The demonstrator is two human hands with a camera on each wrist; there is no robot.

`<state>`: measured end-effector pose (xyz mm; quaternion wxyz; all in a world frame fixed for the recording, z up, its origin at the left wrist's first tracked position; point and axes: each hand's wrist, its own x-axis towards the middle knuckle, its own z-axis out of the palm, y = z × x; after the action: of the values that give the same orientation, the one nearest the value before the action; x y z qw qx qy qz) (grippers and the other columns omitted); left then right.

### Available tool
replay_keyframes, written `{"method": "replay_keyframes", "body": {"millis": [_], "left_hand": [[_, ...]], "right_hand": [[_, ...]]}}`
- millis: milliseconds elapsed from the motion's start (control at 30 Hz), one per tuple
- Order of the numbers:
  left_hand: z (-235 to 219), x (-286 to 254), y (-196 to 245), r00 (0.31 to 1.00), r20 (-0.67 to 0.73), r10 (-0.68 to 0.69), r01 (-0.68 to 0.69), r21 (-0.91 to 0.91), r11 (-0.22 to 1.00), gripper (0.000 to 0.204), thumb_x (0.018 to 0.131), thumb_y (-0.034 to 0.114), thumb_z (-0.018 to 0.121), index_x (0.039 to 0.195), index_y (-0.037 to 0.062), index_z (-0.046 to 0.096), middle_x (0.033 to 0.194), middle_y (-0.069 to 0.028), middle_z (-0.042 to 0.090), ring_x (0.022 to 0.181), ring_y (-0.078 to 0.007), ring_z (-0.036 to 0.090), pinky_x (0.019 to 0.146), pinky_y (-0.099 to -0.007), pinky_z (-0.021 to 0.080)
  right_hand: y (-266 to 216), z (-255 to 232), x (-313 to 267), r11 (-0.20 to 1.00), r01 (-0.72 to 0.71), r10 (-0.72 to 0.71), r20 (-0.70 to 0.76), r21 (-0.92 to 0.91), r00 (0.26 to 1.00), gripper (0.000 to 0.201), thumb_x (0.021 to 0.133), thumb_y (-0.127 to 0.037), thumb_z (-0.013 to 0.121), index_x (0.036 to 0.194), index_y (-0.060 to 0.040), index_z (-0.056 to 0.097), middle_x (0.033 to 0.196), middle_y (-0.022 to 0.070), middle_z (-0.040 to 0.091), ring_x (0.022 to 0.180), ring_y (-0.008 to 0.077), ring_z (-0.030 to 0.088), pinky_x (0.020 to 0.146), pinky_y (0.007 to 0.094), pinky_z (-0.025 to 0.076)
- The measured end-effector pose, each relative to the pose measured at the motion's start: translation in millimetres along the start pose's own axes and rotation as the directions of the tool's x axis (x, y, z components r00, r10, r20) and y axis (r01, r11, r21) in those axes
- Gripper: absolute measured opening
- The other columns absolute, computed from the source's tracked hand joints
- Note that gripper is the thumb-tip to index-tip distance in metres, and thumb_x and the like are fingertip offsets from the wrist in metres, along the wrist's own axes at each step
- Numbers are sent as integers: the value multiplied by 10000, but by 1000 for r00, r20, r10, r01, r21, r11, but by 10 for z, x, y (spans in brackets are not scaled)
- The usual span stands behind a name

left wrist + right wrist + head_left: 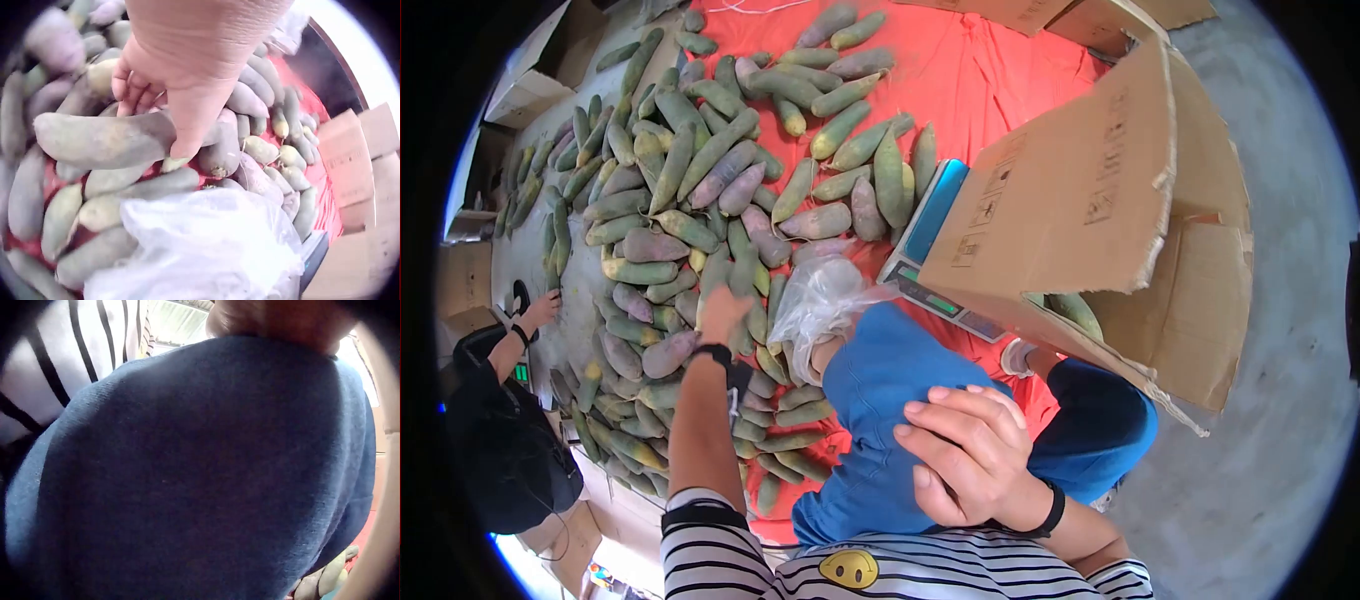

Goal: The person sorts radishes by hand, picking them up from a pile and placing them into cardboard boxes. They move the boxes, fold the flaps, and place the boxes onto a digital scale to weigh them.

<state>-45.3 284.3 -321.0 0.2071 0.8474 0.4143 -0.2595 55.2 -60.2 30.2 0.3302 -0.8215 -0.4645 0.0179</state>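
My left hand (pixel 722 315) reaches down into a big heap of green and purplish radishes (pixel 670 245). In the left wrist view its thumb lies on the near side of a long green radish (pixel 103 140), with the curled fingers behind, gripping it. My right hand (pixel 975 455) rests over the blue-trousered knee (pixel 900 370), fingers loosely bent and holding nothing. The right wrist view is mostly filled by blue trouser cloth (pixel 187 456), with part of the hand (pixel 281 322) at the top. A clear plastic bag (pixel 820 300) lies between the heap and my leg.
A large open cardboard box (pixel 1040 190) tilts over a digital scale (pixel 935 210) on the right, with radishes (pixel 1075 312) inside. Red sheeting (pixel 960 80) spreads beneath the heap. Another person's hand (pixel 540 310) is at the far left, near more boxes.
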Motion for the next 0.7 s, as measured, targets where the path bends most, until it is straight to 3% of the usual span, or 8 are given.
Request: {"method": "replay_keyframes", "body": {"millis": [167,300,367,467,533,600,667,700], "left_hand": [[626,-775,-281,996,30,85,-77,-203,976,713,692,540,719,1057,-65,623,1029,-285,659,1004,-454,617,856,-472,497],[151,-1494,203,997,41,63,-28,-582,812,465,771,324,777,1010,-46,628,880,-117,687,821,-174,643,745,-321,510],[-296,-1683,552,964,-203,174,-267,-718,642,318,822,149,749,1041,-34,610,911,-47,661,824,-77,580,729,-256,488],[-1186,-2011,1285,808,-529,260,-589,-734,338,388,854,77,707,1190,-34,547,1087,-79,626,958,-145,594,871,-293,477],[-1765,-2398,1900,605,-751,265,-792,-602,104,388,904,115,652,1236,-41,527,1190,-121,609,1041,-199,607,940,-341,466],[-2210,-2850,2552,380,-873,305,-833,-466,-298,360,916,100,626,1237,-36,531,1200,-125,614,1046,-197,612,930,-345,475],[-2421,-3137,3005,205,-892,404,-801,-390,-455,370,908,83,643,1241,-35,532,1208,-125,615,1036,-182,613,913,-338,485],[-2454,-3292,3231,215,-860,463,-804,-425,-416,371,899,83,664,1228,-32,539,1192,-116,619,1028,-167,610,898,-324,489]], "right_hand": [[102,8,-79,999,27,-23,-101,37,995,282,690,-158,657,954,-66,700,1037,81,669,984,275,641,848,416,502],[165,-26,-166,996,29,-16,-160,81,987,261,691,-121,664,943,-56,683,1024,87,652,987,283,626,840,422,502],[195,-30,-210,994,39,-18,-193,104,981,229,702,-105,660,926,-56,668,1014,83,636,1000,287,613,854,427,494],[241,-34,-305,995,27,-3,-237,96,972,210,715,-105,658,919,-56,659,1013,79,630,1009,291,609,872,429,485],[275,-37,-338,996,19,5,-277,84,961,171,734,-107,649,898,-57,645,994,77,621,1006,291,606,874,431,480],[306,-56,-365,997,30,-5,-304,77,953,141,745,-108,643,877,-56,636,970,79,615,987,290,606,867,428,481],[308,-82,-391,998,25,-2,-335,64,942,130,751,-107,639,868,-53,626,958,84,609,975,292,604,865,426,481],[324,-78,-409,998,16,7,-327,67,945,142,745,-107,640,875,-51,628,963,87,612,976,296,603,869,428,481]]}}
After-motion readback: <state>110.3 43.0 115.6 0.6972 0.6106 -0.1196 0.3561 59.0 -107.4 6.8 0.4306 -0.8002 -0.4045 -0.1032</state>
